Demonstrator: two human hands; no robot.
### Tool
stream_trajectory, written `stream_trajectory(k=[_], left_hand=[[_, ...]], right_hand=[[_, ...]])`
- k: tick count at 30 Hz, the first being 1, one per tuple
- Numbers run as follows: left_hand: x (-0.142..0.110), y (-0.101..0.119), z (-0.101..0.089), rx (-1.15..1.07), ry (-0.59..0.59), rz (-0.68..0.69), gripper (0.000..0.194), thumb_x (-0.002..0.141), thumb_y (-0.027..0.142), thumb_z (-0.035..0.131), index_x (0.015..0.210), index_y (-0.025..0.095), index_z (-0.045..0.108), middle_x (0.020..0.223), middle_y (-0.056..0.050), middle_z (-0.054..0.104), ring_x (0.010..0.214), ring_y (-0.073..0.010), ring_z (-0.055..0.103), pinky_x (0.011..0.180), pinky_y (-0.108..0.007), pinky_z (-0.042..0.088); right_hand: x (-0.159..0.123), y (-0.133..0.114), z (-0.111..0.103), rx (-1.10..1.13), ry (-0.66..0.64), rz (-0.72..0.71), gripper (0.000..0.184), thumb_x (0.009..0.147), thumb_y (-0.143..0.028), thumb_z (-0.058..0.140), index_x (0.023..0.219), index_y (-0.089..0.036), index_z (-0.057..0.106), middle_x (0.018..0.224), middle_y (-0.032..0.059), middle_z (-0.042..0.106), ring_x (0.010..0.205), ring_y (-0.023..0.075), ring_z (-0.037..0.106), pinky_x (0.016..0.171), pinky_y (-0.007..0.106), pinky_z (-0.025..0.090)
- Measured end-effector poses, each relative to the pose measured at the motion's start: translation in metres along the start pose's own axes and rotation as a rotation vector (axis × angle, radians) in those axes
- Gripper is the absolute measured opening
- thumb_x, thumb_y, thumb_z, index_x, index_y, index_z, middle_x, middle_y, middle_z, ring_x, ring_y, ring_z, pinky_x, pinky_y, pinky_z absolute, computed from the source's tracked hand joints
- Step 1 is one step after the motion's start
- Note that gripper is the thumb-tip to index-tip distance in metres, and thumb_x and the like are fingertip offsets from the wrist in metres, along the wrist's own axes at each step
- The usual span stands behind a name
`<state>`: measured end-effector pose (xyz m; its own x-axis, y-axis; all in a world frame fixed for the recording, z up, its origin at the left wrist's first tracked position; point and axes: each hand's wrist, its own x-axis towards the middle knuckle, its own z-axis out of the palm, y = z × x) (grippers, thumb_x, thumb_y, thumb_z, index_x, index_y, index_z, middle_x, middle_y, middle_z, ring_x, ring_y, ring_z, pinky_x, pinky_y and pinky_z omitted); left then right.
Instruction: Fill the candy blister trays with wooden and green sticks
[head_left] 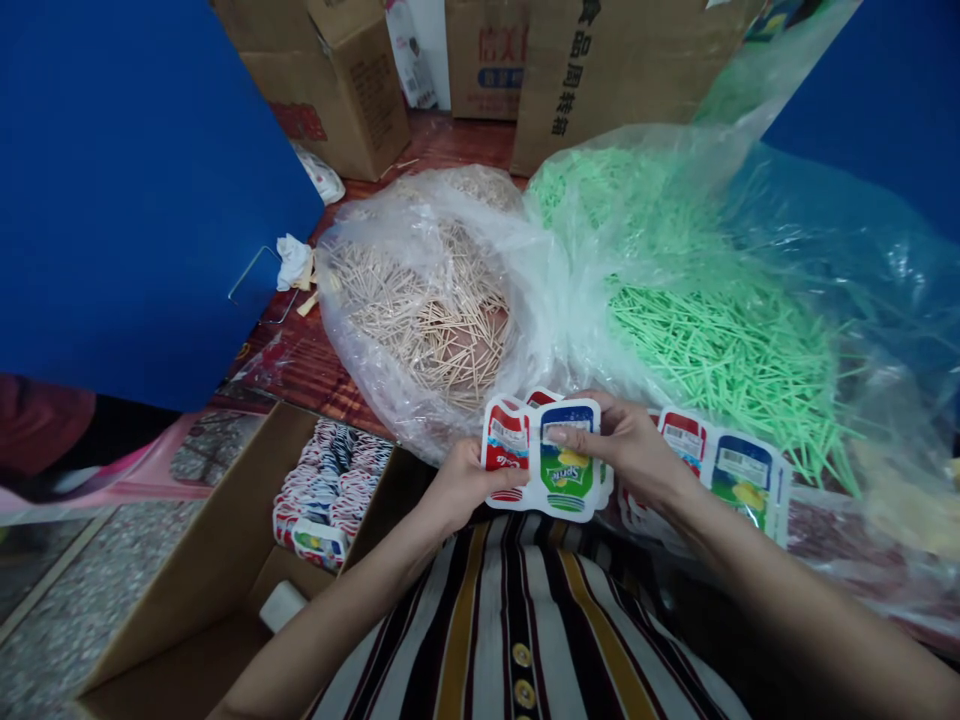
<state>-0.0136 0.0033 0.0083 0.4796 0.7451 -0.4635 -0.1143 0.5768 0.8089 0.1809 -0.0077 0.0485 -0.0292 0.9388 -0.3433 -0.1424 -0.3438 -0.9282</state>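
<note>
Both hands hold a small stack of can-shaped packs [564, 492], printed red "Cola" on one half and blue-green "Sprite" on the other. My left hand [466, 484] pinches the stack's left edge, thumb over the red half. With its thumb across the blue top, my right hand [622, 440] grips the other side. More of the same packs [739, 478] lie beneath my right wrist. Beyond my hands sit a clear bag of thin wooden sticks [442, 310] and a clear bag of bright green sticks [727, 340].
At lower left, an open cardboard box [176, 560] contains rows of packs [330, 490] and a white object [282, 606]. Cardboard cartons [630, 80] line the back of the reddish table [307, 350]. Blue panels [142, 190] flank both sides. A bent wire [251, 275] sticks out at left.
</note>
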Motion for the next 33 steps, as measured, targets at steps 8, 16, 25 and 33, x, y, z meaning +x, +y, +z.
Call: stream_trajectory(k=[8, 16, 25, 33], left_hand=[[0.007, 0.003, 0.003, 0.091, 0.07, 0.131, 0.028, 0.062, 0.03, 0.08, 0.08, 0.01, 0.072, 0.076, -0.005, 0.074, 0.066, -0.0181, 0.068, 0.067, -0.033, 0.056], [0.008, 0.019, 0.0, 0.425, 0.113, 0.771, 0.015, 0.067, 0.023, 0.078, 0.078, 0.014, 0.074, 0.085, -0.008, 0.071, 0.078, -0.0177, 0.067, 0.073, -0.034, 0.055], [0.004, 0.019, -0.011, 0.82, 0.182, 1.343, 0.018, 0.081, 0.011, 0.063, 0.094, 0.021, 0.069, 0.1, -0.007, 0.07, 0.093, -0.0187, 0.065, 0.088, -0.046, 0.052], [0.001, 0.019, -0.009, 0.947, 0.136, 1.459, 0.023, 0.079, 0.007, 0.062, 0.099, 0.019, 0.063, 0.104, -0.009, 0.068, 0.099, -0.0207, 0.064, 0.088, -0.046, 0.054]], right_hand=[[-0.006, 0.019, 0.005, -0.097, 0.05, -0.121, 0.035, 0.06, -0.04, 0.08, 0.084, -0.016, 0.073, 0.075, 0.0047, 0.074, 0.069, 0.0213, 0.069, 0.064, 0.036, 0.059], [-0.01, 0.027, -0.01, -0.48, 0.052, -0.71, 0.01, 0.078, -0.024, 0.068, 0.083, -0.018, 0.073, 0.083, 0.0076, 0.07, 0.077, 0.0186, 0.066, 0.068, 0.031, 0.053], [-0.02, 0.031, -0.029, -0.764, 0.14, -1.006, 0.023, 0.081, -0.034, 0.064, 0.101, -0.024, 0.07, 0.102, 0.0096, 0.066, 0.093, 0.025, 0.063, 0.086, 0.047, 0.049], [-0.023, 0.03, -0.03, -0.718, 0.13, -1.026, 0.024, 0.081, -0.034, 0.064, 0.102, -0.023, 0.07, 0.1, 0.0101, 0.067, 0.092, 0.0251, 0.063, 0.087, 0.047, 0.05]])
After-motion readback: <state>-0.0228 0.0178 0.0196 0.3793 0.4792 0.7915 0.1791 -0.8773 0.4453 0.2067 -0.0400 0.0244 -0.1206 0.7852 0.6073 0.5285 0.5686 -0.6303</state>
